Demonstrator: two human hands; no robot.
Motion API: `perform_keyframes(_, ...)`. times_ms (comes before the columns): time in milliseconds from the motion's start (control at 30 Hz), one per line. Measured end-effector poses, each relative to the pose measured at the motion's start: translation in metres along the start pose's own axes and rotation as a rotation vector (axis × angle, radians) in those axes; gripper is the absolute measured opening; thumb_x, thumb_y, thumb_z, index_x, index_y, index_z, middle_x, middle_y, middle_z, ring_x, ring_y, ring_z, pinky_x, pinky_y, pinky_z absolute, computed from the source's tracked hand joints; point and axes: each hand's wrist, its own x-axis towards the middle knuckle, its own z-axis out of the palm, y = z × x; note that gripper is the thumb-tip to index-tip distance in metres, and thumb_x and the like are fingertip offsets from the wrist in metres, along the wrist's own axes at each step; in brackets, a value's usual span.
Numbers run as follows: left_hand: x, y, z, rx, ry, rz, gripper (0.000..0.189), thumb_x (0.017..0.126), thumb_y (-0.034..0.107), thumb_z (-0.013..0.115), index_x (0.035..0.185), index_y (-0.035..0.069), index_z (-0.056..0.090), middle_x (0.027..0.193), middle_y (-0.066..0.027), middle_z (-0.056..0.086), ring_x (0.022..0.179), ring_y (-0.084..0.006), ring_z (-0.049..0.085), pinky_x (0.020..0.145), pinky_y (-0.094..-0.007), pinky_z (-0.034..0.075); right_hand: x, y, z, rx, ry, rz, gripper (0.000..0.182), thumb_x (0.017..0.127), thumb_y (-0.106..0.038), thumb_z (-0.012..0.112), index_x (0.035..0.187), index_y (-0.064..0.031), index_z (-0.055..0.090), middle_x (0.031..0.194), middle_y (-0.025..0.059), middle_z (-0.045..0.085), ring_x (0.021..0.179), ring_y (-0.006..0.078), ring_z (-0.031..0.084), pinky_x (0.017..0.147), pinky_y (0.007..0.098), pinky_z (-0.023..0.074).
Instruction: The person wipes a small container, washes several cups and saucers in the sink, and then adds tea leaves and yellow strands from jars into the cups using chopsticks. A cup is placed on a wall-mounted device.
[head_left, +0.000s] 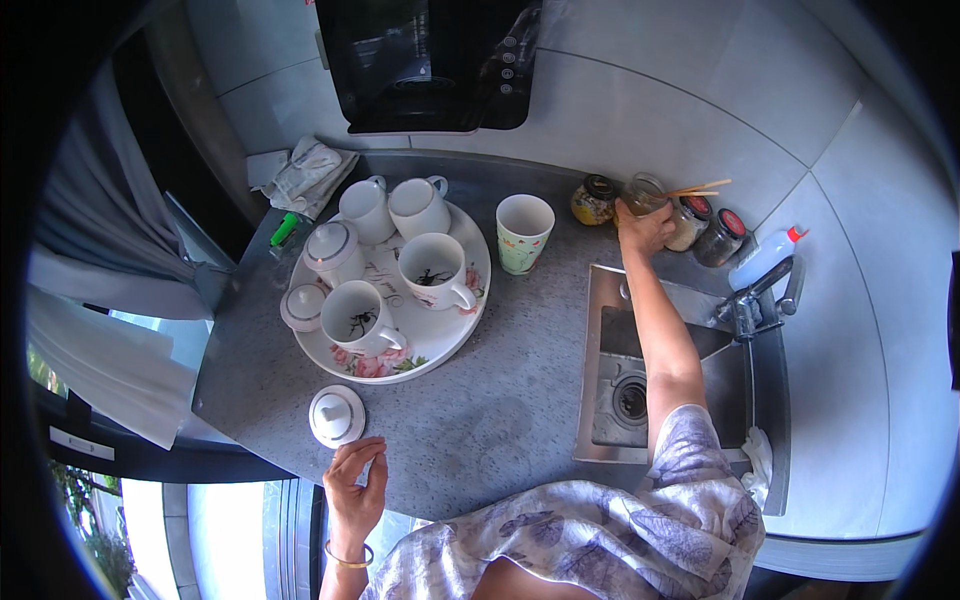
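Observation:
My right hand (646, 227) reaches to the back of the counter, its fingers around a glass jar (646, 187) without a lid. Wooden sticks (697, 189) lie at that jar's mouth. My left hand (358, 476) is at the counter's front edge, fingers bent and apart, just below a white ceramic lid (337, 417); it holds nothing that shows. A round floral tray (420, 330) bears two upright white mugs, the front one (358, 319) and the rear one (433, 271), both with dark pieces inside. Upturned mugs (418, 210), a lidded mug (332, 251) and another lid (304, 306) share the tray.
A green patterned cup (523, 240) stands right of the tray. Beside the jar are several lidded jars (720, 238), then a bottle (763, 259) with a red cap. The sink (611, 435) and faucet (744, 311) are at right. A cloth (307, 172) lies back left.

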Motion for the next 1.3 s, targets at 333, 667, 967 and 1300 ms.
perform_keyframes(333, 0.014, -0.001, 0.011, -0.014, -0.086, 0.126, 0.015, 0.077, -0.004, 0.060, 0.089, -0.001, 0.066, 0.091, -0.0135, 0.067, 0.083, -0.0264, 0.065, 0.076, -0.0325, 0.049, 0.017, 0.021, 0.031, 0.143, 0.086, -0.130, 0.095, 0.058, -0.038, 0.083, 0.128, 0.0031, 0.034, 0.118, 0.0249, 0.052, 0.112, 0.0393, 0.050, 0.094, 0.0479, 0.0413)
perform_keyframes(667, 0.006, -0.007, 0.024, -0.113, -0.253, 0.124, 0.014, 0.084, 0.001, 0.058, 0.097, -0.001, 0.063, 0.070, -0.0109, 0.063, 0.062, -0.0240, 0.061, 0.067, -0.0364, 0.046, 0.004, 0.031, -0.005, 0.385, 0.123, -0.351, 0.065, 0.060, -0.019, 0.086, 0.108, 0.0051, 0.050, 0.107, 0.0182, 0.059, 0.094, 0.0247, 0.060, 0.083, 0.0360, 0.0491)
perform_keyframes(967, 0.015, 0.004, 0.038, -0.086, -0.279, 0.260, 0.080, 0.072, 0.010, 0.073, 0.139, 0.005, 0.031, 0.140, -0.0184, 0.036, 0.126, -0.0322, 0.041, 0.098, -0.0419, 0.042, -0.133, -0.002, -0.157, 0.890, -0.904, -0.269, 0.073, 0.072, -0.007, 0.076, 0.131, -0.0014, 0.034, 0.123, 0.0101, 0.047, 0.113, 0.0200, 0.050, 0.099, 0.0352, 0.0419)
perform_keyframes(1300, 0.016, 0.013, 0.047, -0.477, -0.252, 0.243, 0.130, 0.055, 0.034, 0.089, 0.146, 0.006, 0.001, 0.145, -0.0267, 0.022, 0.136, -0.0340, 0.026, 0.109, -0.0422, 0.029, -0.261, -0.045, -0.180, 0.880, -1.299, -0.732, 0.083, 0.066, -0.018, 0.082, 0.131, 0.0010, 0.035, 0.121, 0.0138, 0.050, 0.115, 0.0225, 0.051, 0.098, 0.0357, 0.0408)
